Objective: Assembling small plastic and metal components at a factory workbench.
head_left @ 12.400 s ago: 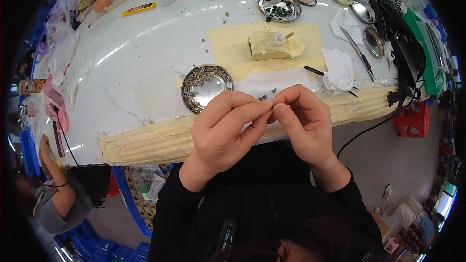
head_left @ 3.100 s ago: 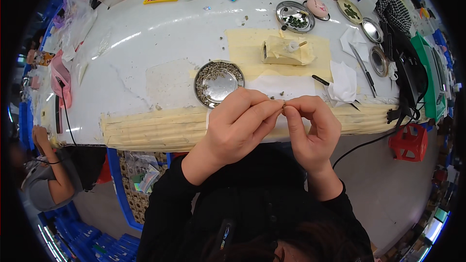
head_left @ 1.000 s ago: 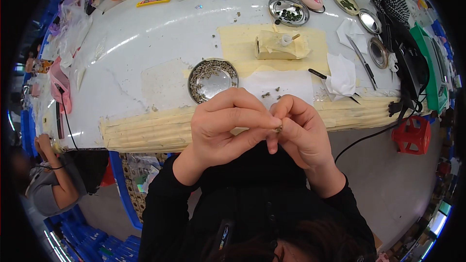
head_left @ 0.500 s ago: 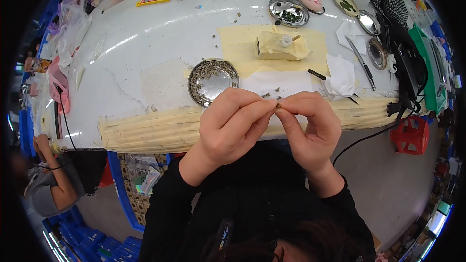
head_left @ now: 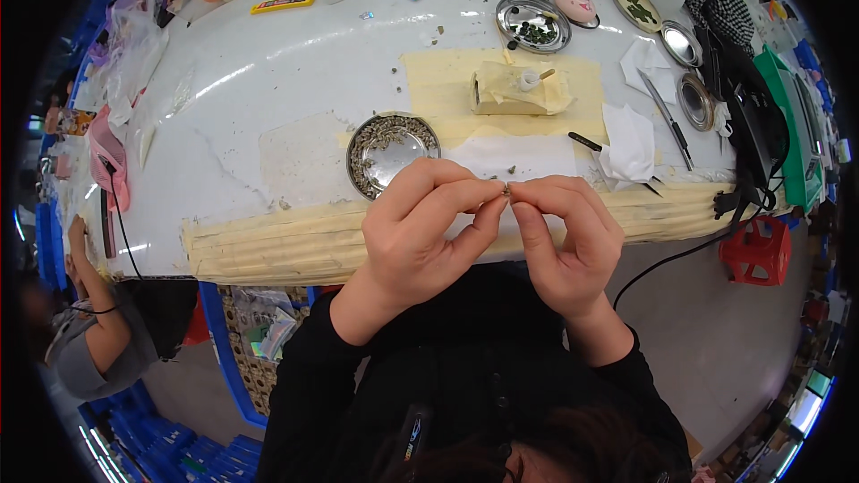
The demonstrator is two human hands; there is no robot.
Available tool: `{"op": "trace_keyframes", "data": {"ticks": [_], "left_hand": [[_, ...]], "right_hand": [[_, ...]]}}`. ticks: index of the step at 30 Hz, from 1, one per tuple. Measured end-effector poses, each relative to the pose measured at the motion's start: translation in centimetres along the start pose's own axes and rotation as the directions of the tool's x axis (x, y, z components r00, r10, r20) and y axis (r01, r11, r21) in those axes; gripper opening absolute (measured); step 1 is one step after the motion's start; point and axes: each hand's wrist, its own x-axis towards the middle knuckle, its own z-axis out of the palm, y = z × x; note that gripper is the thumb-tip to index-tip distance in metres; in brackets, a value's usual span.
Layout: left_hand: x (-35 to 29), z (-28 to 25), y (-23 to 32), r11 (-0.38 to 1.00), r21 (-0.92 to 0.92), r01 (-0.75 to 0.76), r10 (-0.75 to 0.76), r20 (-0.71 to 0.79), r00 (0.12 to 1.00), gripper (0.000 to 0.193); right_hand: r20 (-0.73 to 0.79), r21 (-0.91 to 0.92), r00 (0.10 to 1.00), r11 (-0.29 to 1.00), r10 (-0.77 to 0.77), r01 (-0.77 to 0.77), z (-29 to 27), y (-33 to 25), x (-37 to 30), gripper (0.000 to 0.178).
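Note:
Fingertip to fingertip, my left hand point(head_left: 429, 237) and my right hand point(head_left: 573, 241) pinch one tiny greyish-brown piece point(head_left: 506, 190) between them, above the table's near edge. Its kind is too small to make out. Just beyond my left hand stands a round metal dish point(head_left: 407, 159) with many small greyish pieces heaped along its left and far sides. A similar loose piece point(head_left: 512, 169) lies on white paper point(head_left: 546, 154) past my fingertips. Right of that paper are a black-tipped tool point(head_left: 584, 140) and a crumpled white tissue point(head_left: 628, 139).
Yellow tape covers the table edge point(head_left: 268, 246). A tape-wrapped block point(head_left: 510, 89) stands ahead, with a dish of dark green pieces point(head_left: 537, 31) behind it. Tweezers point(head_left: 671, 125) lie at right. A red stool point(head_left: 754, 250) is below right; another person's arm point(head_left: 107, 331) shows at left.
Both hands have shifted slightly left, and the left fingers have opened out a little around the pinch. At far left the other person's arm has risen.

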Motion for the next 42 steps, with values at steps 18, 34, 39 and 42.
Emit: {"op": "trace_keyframes", "data": {"ticks": [18,34,39,42], "left_hand": [[0.1,-0.5,0.5,0.976,-0.137,0.169,-0.157,0.095,0.983,0.017],[-0.2,-1.0,0.6,0.968,0.215,0.13,-0.177,0.216,0.96,0.015],[0.4,-0.9,0.6,0.933,0.353,0.072,-0.185,0.297,0.937,0.014],[0.5,-1.3,0.9,0.929,0.357,0.098,-0.224,0.33,0.917,0.013]], "right_hand": [[0.043,0.266,0.986,0.95,0.159,-0.165,-0.3,0.0,-0.6,0.027],[-0.066,0.147,0.983,0.976,0.171,-0.16,-1.5,1.0,-0.7,0.017],[-0.072,0.098,0.982,0.981,0.174,-0.167,-1.8,1.4,-0.9,0.013],[-0.064,0.092,0.983,0.982,0.169,-0.163,-1.9,1.6,-1.0,0.012]]}}
